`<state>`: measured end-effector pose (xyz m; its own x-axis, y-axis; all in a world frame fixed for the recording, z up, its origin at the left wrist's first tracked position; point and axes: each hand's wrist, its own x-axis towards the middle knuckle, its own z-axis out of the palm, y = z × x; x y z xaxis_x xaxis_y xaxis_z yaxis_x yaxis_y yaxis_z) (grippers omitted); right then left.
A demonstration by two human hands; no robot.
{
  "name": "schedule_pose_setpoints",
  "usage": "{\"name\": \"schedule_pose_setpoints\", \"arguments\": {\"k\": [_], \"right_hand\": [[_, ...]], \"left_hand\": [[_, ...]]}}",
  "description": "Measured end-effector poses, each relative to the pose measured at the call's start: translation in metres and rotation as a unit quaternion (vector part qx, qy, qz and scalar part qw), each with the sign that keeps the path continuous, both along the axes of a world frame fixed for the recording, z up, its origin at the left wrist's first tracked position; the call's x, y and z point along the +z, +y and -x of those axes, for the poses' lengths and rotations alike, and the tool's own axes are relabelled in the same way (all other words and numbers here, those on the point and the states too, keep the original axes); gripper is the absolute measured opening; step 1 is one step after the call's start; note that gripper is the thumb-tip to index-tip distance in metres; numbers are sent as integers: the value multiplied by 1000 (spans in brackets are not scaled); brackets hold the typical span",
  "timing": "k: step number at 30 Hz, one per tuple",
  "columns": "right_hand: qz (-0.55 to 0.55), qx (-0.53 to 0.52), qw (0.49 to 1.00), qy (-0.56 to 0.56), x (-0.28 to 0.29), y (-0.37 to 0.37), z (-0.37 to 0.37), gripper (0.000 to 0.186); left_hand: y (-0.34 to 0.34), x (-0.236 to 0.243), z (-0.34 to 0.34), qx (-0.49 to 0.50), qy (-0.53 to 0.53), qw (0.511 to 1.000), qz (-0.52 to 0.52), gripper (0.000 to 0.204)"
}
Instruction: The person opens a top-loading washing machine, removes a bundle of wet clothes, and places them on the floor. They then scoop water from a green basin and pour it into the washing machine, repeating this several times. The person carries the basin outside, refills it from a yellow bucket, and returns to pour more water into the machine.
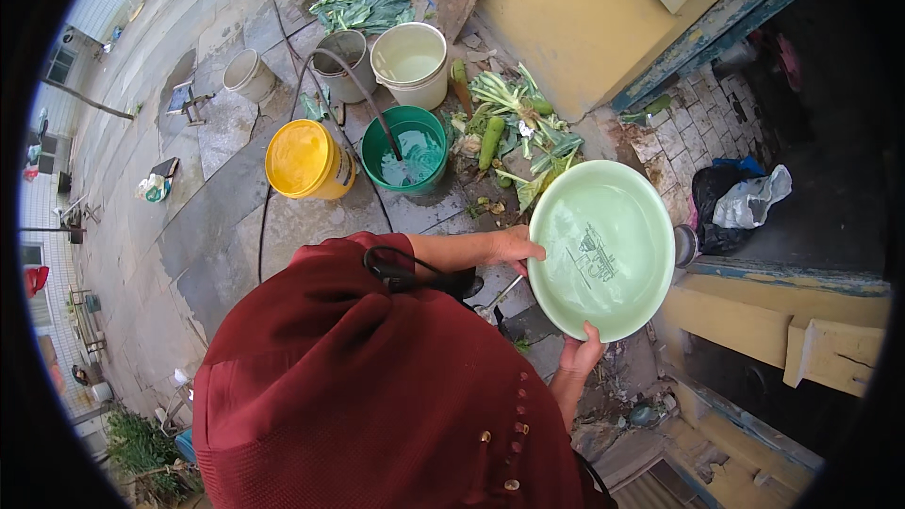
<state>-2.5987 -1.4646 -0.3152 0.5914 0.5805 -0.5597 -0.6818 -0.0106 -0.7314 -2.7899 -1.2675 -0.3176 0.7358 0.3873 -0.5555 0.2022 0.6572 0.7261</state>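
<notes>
A wide, pale green basin (622,207) is held between my two hands. My left hand (515,247) grips its near rim, the thumb lying over the edge. Lower along the same rim, my right hand (583,351) is closed on it with the thumb on top; its other fingers are hidden beneath. A dark printed design shows on the basin's bottom, and I cannot tell whether liquid covers it. Below my left hand, a thin metal rod (504,294) is partly hidden by my sleeve.
A hose (377,113) runs into a green bucket (372,155) of water. Beside it stand a yellow bucket (341,174), a white bucket (419,91) and a grey bucket (347,85). Leafy trimmings and green gourds (491,142) lie by the wall. A doorway with bags (749,200) opens right.
</notes>
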Motion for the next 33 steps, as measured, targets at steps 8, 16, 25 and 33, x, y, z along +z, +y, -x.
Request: {"name": "schedule_pose_setpoints", "arguments": {"k": [8, 16, 25, 33], "right_hand": [[-11, -118, 993, -12, 6, 40, -121, 52], [-28, -188, 982, -17, 31, 135, -240, 49], [0, -246, 969, -3, 99, 269, -374, 44], [-53, -187, 979, -59, 144, 373, -502, 39]], "left_hand": [[81, 30, -168, -106, 12, 993, -48, 50], [191, 43, -308, -170, 15, 984, -49, 52], [318, 100, -454, -144, 23, 985, -89, 44], [411, 143, -575, -71, -20, 984, -164, 46]]}}
